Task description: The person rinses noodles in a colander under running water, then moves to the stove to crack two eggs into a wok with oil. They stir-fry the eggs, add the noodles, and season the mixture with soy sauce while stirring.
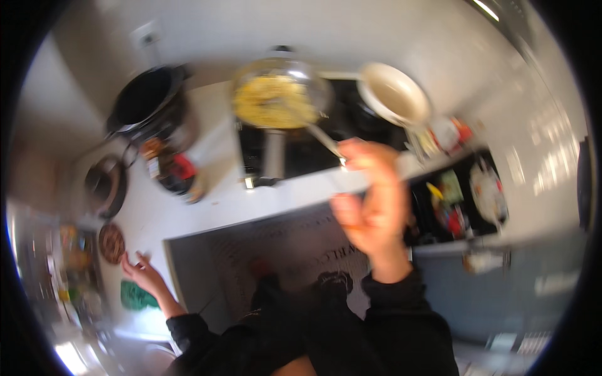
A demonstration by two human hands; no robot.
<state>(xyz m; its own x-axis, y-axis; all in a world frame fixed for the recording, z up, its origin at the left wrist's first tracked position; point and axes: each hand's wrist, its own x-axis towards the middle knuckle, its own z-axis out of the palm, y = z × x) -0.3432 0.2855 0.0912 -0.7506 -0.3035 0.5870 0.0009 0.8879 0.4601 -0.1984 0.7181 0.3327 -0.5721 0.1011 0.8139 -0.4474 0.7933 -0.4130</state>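
Note:
My right hand (pixel 374 202), blurred by motion, is raised in front of the cooktop (pixel 305 150). The handle of a metal utensil (pixel 324 140) reaches its fingertips; the utensil's far end lies in yellow food (pixel 270 101) in a pan with a light handle (pixel 274 152). Whether the fingers grip the utensil is blurred, though thumb and fingers curl around its end. At the left, my left hand (pixel 141 272) has its fingers apart and holds nothing. Its fingertips are beside a round brown patterned thing (pixel 112 243) on the white countertop, above a green cloth (pixel 136 295).
A large black pot (pixel 146 96), jars with a red item (pixel 181 167) and a dark round pan (pixel 106 185) stand at the left. A cream pan (pixel 394 94) sits at the cooktop's right. Further right is a black sink (pixel 423 202) holding dishes.

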